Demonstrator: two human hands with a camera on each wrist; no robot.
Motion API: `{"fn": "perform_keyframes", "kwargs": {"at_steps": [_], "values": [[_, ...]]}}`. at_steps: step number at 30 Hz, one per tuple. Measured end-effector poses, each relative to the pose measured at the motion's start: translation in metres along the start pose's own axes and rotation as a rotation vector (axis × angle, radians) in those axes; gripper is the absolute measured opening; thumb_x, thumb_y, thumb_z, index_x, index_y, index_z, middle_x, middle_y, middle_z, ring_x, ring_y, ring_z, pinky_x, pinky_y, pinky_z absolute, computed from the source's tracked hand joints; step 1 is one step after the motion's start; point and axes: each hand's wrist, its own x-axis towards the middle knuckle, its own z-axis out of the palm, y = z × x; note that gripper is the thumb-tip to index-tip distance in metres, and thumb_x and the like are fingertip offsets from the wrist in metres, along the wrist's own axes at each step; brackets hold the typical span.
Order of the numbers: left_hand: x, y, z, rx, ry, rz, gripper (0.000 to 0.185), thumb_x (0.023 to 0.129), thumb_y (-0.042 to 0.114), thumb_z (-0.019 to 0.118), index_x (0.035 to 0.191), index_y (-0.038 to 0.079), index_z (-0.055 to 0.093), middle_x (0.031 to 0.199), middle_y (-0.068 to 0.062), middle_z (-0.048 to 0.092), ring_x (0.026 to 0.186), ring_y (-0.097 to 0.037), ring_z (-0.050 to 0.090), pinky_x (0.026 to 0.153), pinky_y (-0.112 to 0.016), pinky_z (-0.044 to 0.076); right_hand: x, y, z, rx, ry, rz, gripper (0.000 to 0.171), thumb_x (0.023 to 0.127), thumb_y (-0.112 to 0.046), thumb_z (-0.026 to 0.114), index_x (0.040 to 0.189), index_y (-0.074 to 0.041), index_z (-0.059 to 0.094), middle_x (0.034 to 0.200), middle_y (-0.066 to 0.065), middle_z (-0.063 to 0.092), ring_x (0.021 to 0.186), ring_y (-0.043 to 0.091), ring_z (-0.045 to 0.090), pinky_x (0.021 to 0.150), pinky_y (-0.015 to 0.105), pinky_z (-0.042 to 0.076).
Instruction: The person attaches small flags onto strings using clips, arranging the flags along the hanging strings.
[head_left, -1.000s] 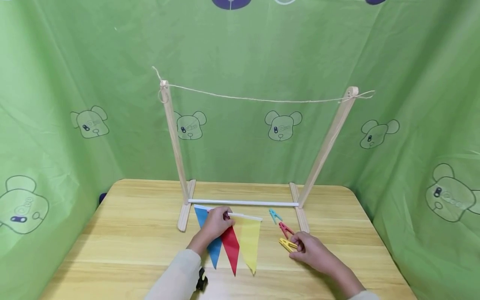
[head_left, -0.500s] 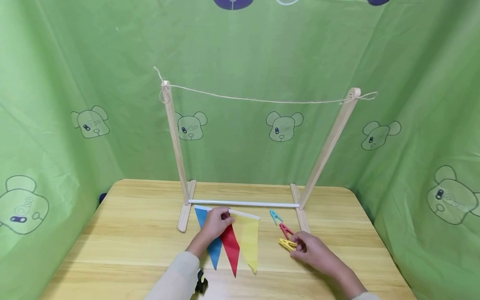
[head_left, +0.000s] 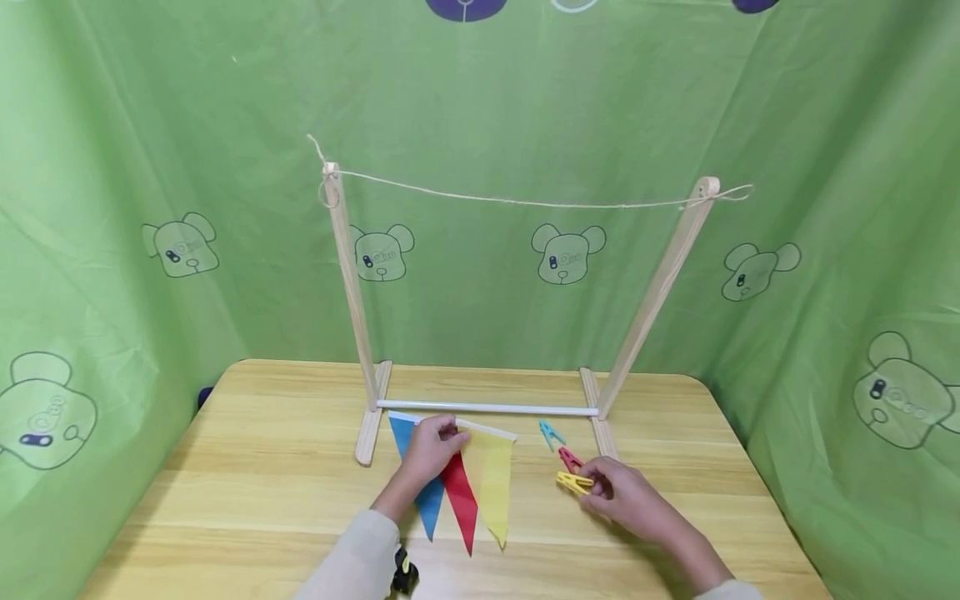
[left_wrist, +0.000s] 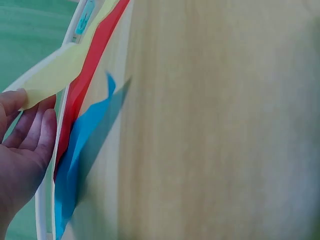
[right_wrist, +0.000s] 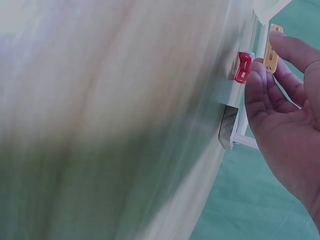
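Observation:
My left hand pinches the white-edged top corner of a yellow pennant. In the left wrist view, thumb and fingertips hold that corner above a red pennant and a blue pennant. Both of those lie on the table, partly hidden under the hand in the head view. On the right, my right hand pinches a yellow clothespin by one end, raised off the table in the right wrist view. Just behind it lie a red clothespin and a light blue clothespin.
A wooden stand with a left post, a right post and a white crossbar stands behind the hands. A string sags between the post tops. Beside the left sleeve lies a small black object. Green curtains surround the table.
The yellow clothespin has come up slightly and turned in my right hand's pinch, now covering part of the red one. The yellow pennant's right side has shifted a little left.

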Motion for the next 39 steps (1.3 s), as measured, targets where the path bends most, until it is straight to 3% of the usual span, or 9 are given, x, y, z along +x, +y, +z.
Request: {"fn": "perform_keyframes", "kwargs": {"at_steps": [13, 20, 23, 30, 39], "values": [[-0.004, 0.008, 0.005, -0.087, 0.043, -0.053, 0.020, 0.091, 0.004, 0.076, 0.079, 0.001, 0.061, 0.073, -0.002, 0.057, 0.062, -0.010, 0.050, 0.054, -0.018, 0.042, 0.004, -0.008, 0.000, -0.031, 0.113, -0.020, 0.028, 0.086, 0.002, 0.077, 0.109, -0.009, 0.066, 0.095, 0.000, 0.058, 0.083, 0.006, 0.055, 0.072, 0.020, 0.054], [-0.005, 0.016, 0.004, -0.078, 0.088, -0.040, 0.016, 0.090, 0.005, 0.077, 0.080, 0.002, 0.066, 0.074, -0.004, 0.061, 0.065, -0.010, 0.051, 0.057, -0.017, 0.043, 0.007, -0.012, 0.000, -0.025, 0.172, -0.047, 0.027, 0.085, 0.005, 0.076, 0.106, -0.010, 0.067, 0.092, -0.001, 0.057, 0.082, 0.006, 0.055, 0.071, 0.020, 0.055], [-0.004, 0.019, 0.004, -0.074, 0.102, -0.035, 0.016, 0.090, 0.006, 0.078, 0.080, 0.003, 0.066, 0.074, -0.003, 0.062, 0.064, -0.008, 0.051, 0.057, -0.017, 0.043, 0.009, -0.014, -0.002, -0.021, 0.188, -0.056, 0.026, 0.085, 0.004, 0.077, 0.104, -0.010, 0.067, 0.091, -0.002, 0.056, 0.081, 0.005, 0.055, 0.071, 0.020, 0.055], [-0.003, 0.024, 0.001, -0.122, 0.121, -0.043, 0.037, 0.089, 0.009, 0.080, 0.070, 0.002, 0.049, 0.069, -0.002, 0.053, 0.058, -0.005, 0.045, 0.053, -0.017, 0.036, 0.015, -0.021, -0.009, -0.024, 0.190, -0.053, 0.024, 0.088, 0.000, 0.076, 0.106, -0.011, 0.066, 0.093, -0.004, 0.058, 0.082, 0.005, 0.057, 0.074, 0.021, 0.057], [-0.004, 0.030, -0.002, -0.131, 0.162, -0.016, 0.028, 0.090, 0.009, 0.079, 0.074, 0.004, 0.057, 0.072, -0.001, 0.054, 0.065, -0.010, 0.048, 0.056, -0.018, 0.040, 0.020, -0.029, -0.019, -0.045, 0.267, -0.112, 0.025, 0.088, -0.003, 0.077, 0.109, -0.014, 0.068, 0.096, -0.005, 0.060, 0.082, 0.004, 0.057, 0.072, 0.023, 0.056]]}}
